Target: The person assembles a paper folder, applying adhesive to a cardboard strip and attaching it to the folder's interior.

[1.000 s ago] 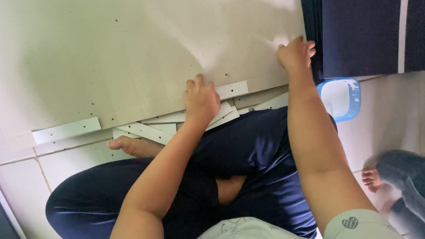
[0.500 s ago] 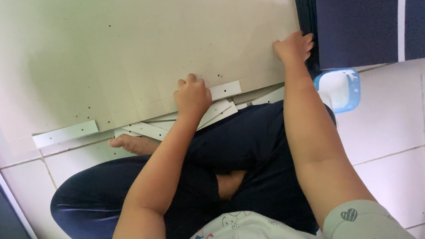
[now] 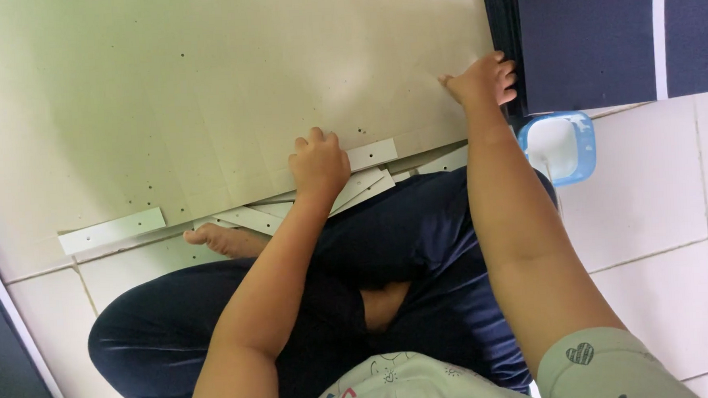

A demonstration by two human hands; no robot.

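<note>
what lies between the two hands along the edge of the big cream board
Between the left hand and right hand, the head view shows a white flat strip on bare cream board.

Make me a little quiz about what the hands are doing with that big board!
1. True or false: the left hand rests near the lower edge of the big pale board.
2. What does the right hand touch? A) the blue tub B) the board's right edge C) a foot
3. Fill in: the small blue tub sits on the white ____ floor.

Key: 1 true; 2 B; 3 tiled.
</note>
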